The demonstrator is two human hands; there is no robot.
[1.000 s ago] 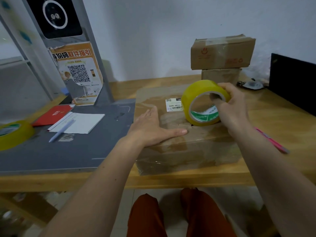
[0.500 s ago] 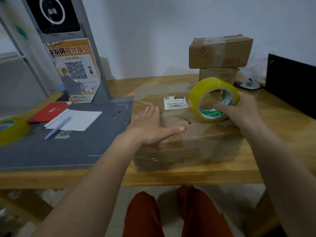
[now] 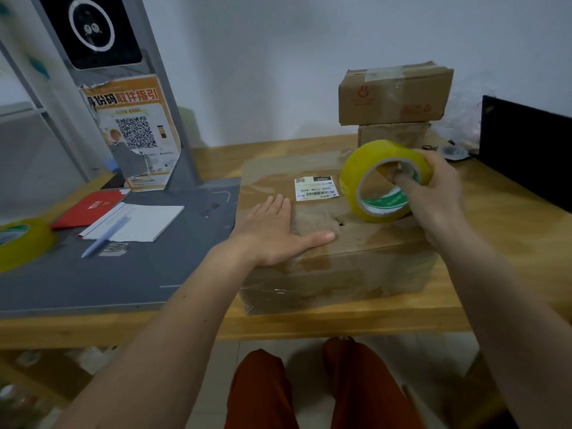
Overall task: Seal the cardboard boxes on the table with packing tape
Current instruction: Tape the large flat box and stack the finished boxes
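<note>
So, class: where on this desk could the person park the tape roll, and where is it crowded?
Free: the grey mat in front of the notepad and pen, and the bare wooden table right of the big box. Crowded: the back right corner, with stacked boxes and clutter beside the black panel.

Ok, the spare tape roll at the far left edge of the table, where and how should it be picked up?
The spare tape roll lies flat on the grey mat, core hole facing up, partly cut off by the frame. Probably best from above with the left hand, which is nearer: fingers into the core, thumb on the outer yellow wall, pinching the ring. A side grip around the whole width looks harder.
</note>
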